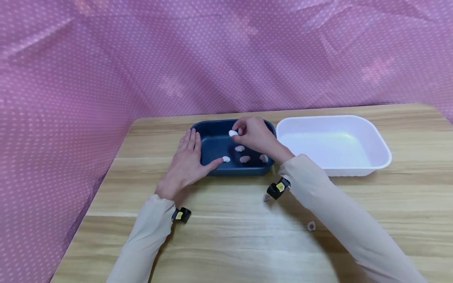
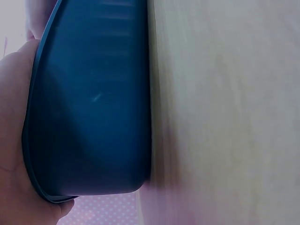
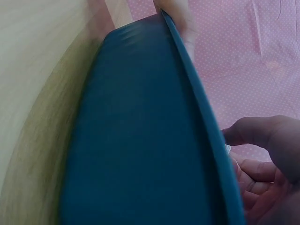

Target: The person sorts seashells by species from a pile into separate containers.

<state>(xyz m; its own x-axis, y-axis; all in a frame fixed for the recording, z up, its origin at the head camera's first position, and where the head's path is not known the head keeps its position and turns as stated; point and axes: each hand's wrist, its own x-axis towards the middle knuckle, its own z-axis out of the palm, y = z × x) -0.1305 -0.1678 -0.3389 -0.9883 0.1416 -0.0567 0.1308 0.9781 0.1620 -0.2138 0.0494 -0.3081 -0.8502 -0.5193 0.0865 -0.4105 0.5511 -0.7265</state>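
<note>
Over the dark blue tray (image 1: 237, 172), my right hand (image 1: 260, 135) pinches a small white seashell (image 1: 232, 133) between thumb and fingertips. Only a sliver of that shell shows past the tray's rim in the right wrist view. My left hand (image 1: 185, 161) rests across the tray's left end, its fingers straight along the rim and its thumb stretched over the front edge. Just beyond the thumb tip lies a white shell (image 1: 225, 159). Inside the tray are further shells, including a pale one (image 1: 239, 148), a pinkish one (image 1: 244, 159) and one near the right wall (image 1: 263, 158).
A white tray (image 1: 361, 172) stands directly right of the blue one. On the wooden table (image 1: 226, 251) in front are two more shells, one (image 1: 266, 197) partly behind the right wrist camera and another (image 1: 311, 226) beside the right forearm. Pink dotted cloth (image 1: 198, 59) hangs behind.
</note>
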